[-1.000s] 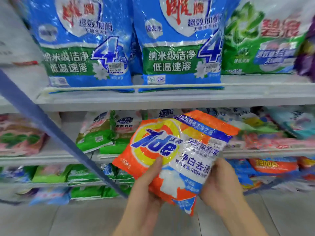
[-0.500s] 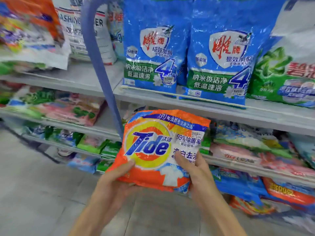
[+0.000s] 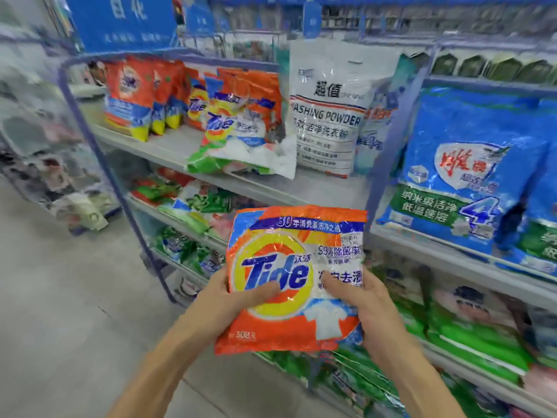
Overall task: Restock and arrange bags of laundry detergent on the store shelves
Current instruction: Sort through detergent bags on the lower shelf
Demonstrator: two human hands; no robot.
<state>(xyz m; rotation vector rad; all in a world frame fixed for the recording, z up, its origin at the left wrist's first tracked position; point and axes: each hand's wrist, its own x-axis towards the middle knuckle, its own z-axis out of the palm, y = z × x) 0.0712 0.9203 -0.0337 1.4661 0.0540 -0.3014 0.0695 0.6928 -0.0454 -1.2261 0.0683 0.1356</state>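
Orange Tide bag held up in front of the detergent shelves

The left hand [image 3: 232,292] and right hand [image 3: 361,300] each grip the Tide bag [image 3: 294,279] by a lower side, thumbs on its front; a top shelf [image 3: 168,147] carries more Tide bags [image 3: 238,116] beside a white washing powder bag [image 3: 327,116]

The Tide bag [image 3: 292,279] held in the left hand [image 3: 232,297] and right hand [image 3: 364,300] was glossy, crinkled plastic film. Above the hands, the white washing powder bag [image 3: 328,116] and, up to their right, the blue bag [image 3: 458,176] showed the same shiny, wrinkled plastic. The shelf [image 3: 301,188] above looked like smooth painted metal. The floor [image 3: 60,312] to their left was matt grey.
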